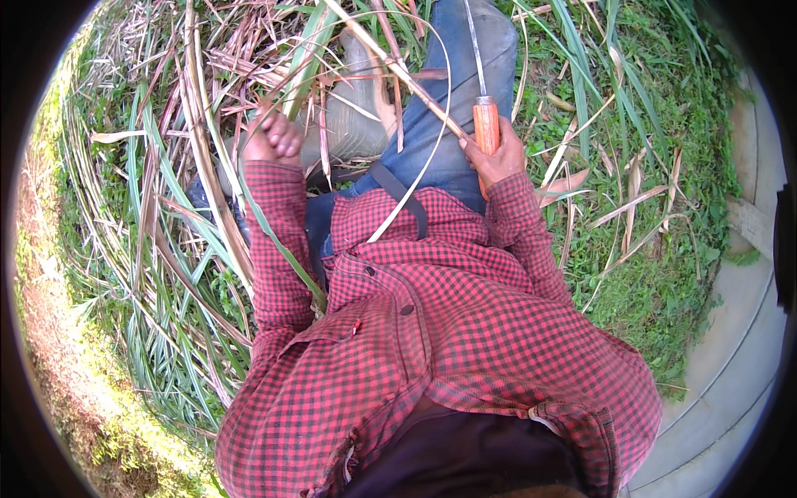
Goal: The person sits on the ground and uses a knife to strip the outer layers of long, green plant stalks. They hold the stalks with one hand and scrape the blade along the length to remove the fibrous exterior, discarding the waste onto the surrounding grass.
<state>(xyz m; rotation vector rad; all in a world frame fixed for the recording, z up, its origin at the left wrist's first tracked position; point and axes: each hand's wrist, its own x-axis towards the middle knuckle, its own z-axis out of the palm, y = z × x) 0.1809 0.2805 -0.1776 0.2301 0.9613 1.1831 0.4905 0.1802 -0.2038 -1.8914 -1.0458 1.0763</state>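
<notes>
My right hand (498, 158) is closed round the orange wooden handle (486, 124) of a long tool with a narrow metal blade (475, 46), perhaps a knife. The blade points away from me over my right leg. A tan dry stalk (407, 79) slants down from the far side, its near end meeting my right thumb. At the left, my left hand (276, 137) is curled shut beside a broad green leaf (311, 50) and thin strips. What lies inside those fingers is hidden. One pale thin strip (448, 75) arches over my lap.
Long cut leaves and dry stalks (149, 191) lie heaped at the left and far left. A rubber boot (353, 116) is between my hands. Short grass and dry leaves (639, 199) cover the ground at the right, beside a pale curved hard edge (730, 365).
</notes>
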